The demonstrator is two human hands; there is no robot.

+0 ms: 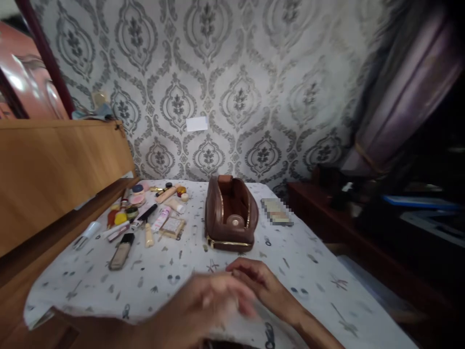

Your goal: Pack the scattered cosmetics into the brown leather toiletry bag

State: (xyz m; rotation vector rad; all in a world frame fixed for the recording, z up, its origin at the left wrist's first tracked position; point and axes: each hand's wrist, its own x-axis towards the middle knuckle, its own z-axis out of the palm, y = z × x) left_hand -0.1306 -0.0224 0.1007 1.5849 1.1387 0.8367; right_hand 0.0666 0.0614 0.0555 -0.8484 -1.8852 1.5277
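Note:
Over the near part of the table my left hand [218,295] is smeared by motion, so how its fingers lie does not show. Just right of it and partly behind it, my right hand [256,276] has loosely bent fingers and no object visible in them. Beyond both hands stands a brown cosmetic bag [229,237], unzipped at the top, with a round item [235,221] inside near the front. Neither hand touches the bag. Toward the left lie a foundation bottle [121,253] with a black cap, a small cream tube [149,235] and a square compact [172,226].
Several more cosmetics, among them a pink-and-white tube [162,218] and a yellow item [120,218], crowd the table's left side. A pixelated flat item [276,212] lies right of the bag. A wooden panel [65,165] borders the left; a dark red ledge [312,213] runs along the right.

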